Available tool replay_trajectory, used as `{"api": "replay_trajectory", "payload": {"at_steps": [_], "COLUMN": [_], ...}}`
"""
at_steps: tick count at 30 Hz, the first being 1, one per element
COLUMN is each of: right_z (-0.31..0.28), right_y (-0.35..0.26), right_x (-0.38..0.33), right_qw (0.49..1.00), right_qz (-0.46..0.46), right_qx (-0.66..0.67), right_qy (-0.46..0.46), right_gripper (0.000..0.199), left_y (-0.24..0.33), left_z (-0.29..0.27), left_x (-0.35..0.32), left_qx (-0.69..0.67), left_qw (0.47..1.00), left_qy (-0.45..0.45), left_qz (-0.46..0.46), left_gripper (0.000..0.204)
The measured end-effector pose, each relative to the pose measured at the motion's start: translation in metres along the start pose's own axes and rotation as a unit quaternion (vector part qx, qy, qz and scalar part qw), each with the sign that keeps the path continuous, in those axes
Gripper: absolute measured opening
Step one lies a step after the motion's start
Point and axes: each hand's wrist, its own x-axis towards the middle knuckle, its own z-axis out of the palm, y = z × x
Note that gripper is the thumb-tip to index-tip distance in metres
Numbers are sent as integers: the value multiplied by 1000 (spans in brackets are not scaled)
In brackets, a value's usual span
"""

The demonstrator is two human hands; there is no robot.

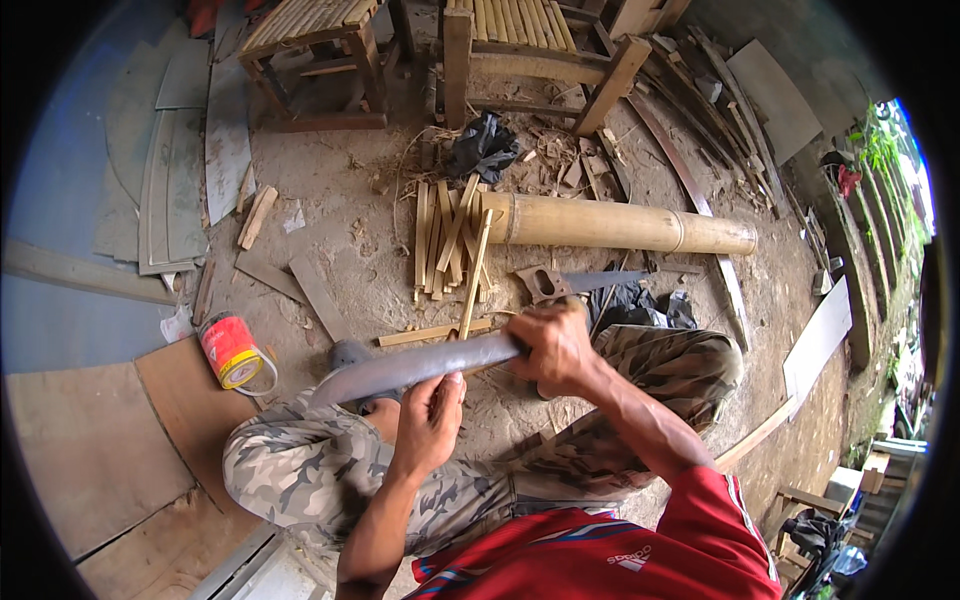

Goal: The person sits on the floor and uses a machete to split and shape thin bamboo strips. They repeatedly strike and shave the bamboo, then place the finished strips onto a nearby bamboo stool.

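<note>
My right hand (pixel 553 345) is wrapped round the handle of a machete. Its broad grey blade (pixel 420 368) points left across my lap. Just under the blade, my left hand (pixel 430 418) is closed on the near end of a bamboo strip (pixel 475 275). That strip slants away from me, and the blade lies across it, hiding part of it and of my left fingertips. The strip's far end reaches over a pile of cut bamboo strips (pixel 437 240) on the ground. Beside the pile lies a thick bamboo pole (pixel 610 224).
A handsaw (pixel 545 284) lies beyond my right hand, near black plastic (pixel 640 300). At left stands a red and yellow can (pixel 231 350). Two bamboo-slatted wooden stools or benches (pixel 310 30) stand at the back. Wood scraps and shavings litter the ground.
</note>
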Motion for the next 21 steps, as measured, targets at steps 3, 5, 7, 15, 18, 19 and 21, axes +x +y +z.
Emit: {"api": "replay_trajectory", "payload": {"at_steps": [3, 5, 7, 15, 18, 19, 21], "right_z": [7, 8, 14, 11, 17, 14, 19], "right_y": [33, 33, 21, 43, 35, 34, 68], "right_x": [13, 9, 0, 6, -9, -7, 7], "right_qw": [994, 992, 997, 992, 999, 999, 985], "right_qz": [93, 107, 24, 108, -15, -13, 172], "right_qx": [-9, -18, -39, -45, -35, -38, -12], "right_qy": [61, 67, 67, 52, 18, 31, 24], "right_gripper": [10, 8, 12, 16, 13, 13, 13], "left_y": [8, 13, 8, 11, 9, 6, 12], "left_z": [-1, 3, 5, 6, 7, 5, 4], "left_x": [2, 0, 0, -3, -6, -7, -8], "left_qx": [-28, -29, -39, -84, -13, 13, -14], "left_qw": [999, 1000, 999, 996, 1000, 1000, 1000], "left_qy": [0, 1, 7, -13, -6, -3, -14], "left_qz": [19, 6, 12, -27, -14, -11, -24], "left_gripper": [45, 47, 47, 47, 47, 47, 47]}}
